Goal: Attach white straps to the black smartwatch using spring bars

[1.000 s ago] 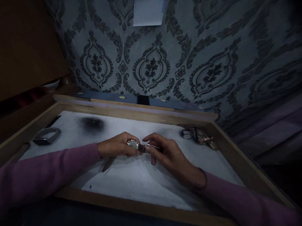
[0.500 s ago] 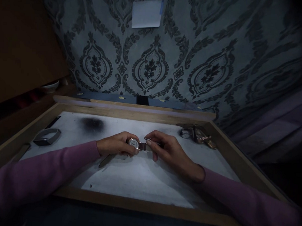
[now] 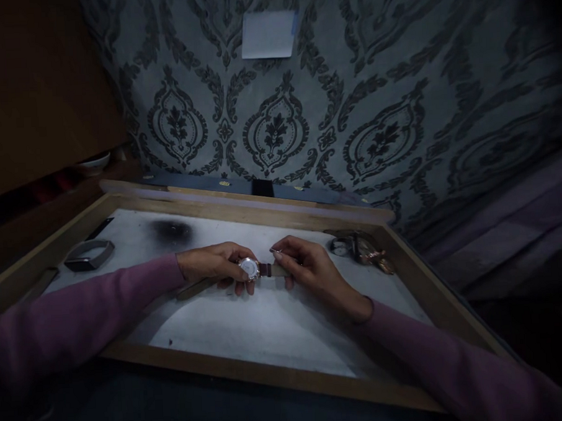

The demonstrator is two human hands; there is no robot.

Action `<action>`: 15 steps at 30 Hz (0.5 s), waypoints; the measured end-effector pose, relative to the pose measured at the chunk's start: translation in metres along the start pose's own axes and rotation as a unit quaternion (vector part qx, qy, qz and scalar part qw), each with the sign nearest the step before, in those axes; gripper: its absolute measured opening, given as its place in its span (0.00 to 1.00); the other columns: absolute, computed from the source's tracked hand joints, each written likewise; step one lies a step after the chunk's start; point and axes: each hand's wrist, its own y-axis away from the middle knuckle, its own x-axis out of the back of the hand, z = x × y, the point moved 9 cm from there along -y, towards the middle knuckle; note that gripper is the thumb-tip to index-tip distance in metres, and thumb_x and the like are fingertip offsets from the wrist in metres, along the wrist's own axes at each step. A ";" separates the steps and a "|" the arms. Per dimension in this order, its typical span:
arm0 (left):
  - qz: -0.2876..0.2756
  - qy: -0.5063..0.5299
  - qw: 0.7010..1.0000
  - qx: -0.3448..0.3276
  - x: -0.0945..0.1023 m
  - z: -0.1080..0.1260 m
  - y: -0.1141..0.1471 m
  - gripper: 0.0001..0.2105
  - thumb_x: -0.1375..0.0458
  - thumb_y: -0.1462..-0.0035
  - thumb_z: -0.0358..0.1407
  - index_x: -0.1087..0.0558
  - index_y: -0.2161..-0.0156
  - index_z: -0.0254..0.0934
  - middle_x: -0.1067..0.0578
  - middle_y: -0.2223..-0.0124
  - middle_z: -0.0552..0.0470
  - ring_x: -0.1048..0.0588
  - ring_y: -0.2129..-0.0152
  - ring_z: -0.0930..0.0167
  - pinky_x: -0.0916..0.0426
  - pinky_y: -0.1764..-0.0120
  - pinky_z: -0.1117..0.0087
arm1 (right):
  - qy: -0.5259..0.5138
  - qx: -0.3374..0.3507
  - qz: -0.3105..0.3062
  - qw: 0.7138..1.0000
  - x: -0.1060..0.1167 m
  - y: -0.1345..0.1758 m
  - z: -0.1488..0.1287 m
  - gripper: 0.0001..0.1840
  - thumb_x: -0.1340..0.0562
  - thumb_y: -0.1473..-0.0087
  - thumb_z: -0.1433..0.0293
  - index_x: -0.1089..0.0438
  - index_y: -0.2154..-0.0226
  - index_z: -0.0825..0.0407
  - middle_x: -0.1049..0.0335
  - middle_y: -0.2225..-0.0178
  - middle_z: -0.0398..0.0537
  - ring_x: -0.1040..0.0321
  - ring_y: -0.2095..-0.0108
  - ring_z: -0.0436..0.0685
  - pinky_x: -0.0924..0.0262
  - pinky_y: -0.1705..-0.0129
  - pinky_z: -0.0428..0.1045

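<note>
The left hand (image 3: 221, 266) is clasping a round wristwatch (image 3: 250, 269), its grip clamped at the case's edge with the thumb lying along the near side; the watch is sitting over the white lining (image 3: 212, 337), near the middle of the wooden tray (image 3: 279, 378); the right hand (image 3: 306, 262) is pinching a slim shiny tool (image 3: 276, 251), thumb and finger together on it; the brown strap (image 3: 278, 270) is stretching from the watch toward the right hand, whose contact with it I am not managing to tell; farther left, a grey band (image 3: 88, 255) is resting inside the tray; on the right, a dark round watch (image 3: 341, 246) and a gold-coloured piece (image 3: 383, 265) are lying close together; behind, a patterned wall (image 3: 275, 130) is rising, a white card (image 3: 268, 35) showing against it
</note>
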 end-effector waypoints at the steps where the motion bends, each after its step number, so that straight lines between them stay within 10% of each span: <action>1: -0.014 0.007 1.000 -0.004 0.000 -0.001 0.000 0.14 0.36 0.51 0.36 0.29 0.59 0.32 0.21 0.65 0.46 0.25 0.75 0.73 0.41 0.80 0.78 | 0.002 -0.001 0.000 1.000 0.001 0.000 0.000 0.13 0.38 0.43 0.59 0.33 0.67 0.52 0.31 0.78 0.41 0.39 0.85 0.47 0.45 0.82 0.44; 15: -0.008 -0.023 1.000 0.001 0.005 -0.008 -0.003 0.16 0.34 0.50 0.40 0.29 0.59 0.33 0.22 0.66 0.48 0.23 0.77 0.72 0.42 0.83 0.79 | 0.011 -0.015 0.014 1.000 0.007 -0.004 0.009 0.13 0.38 0.44 0.58 0.33 0.68 0.52 0.34 0.80 0.38 0.40 0.87 0.47 0.49 0.85 0.43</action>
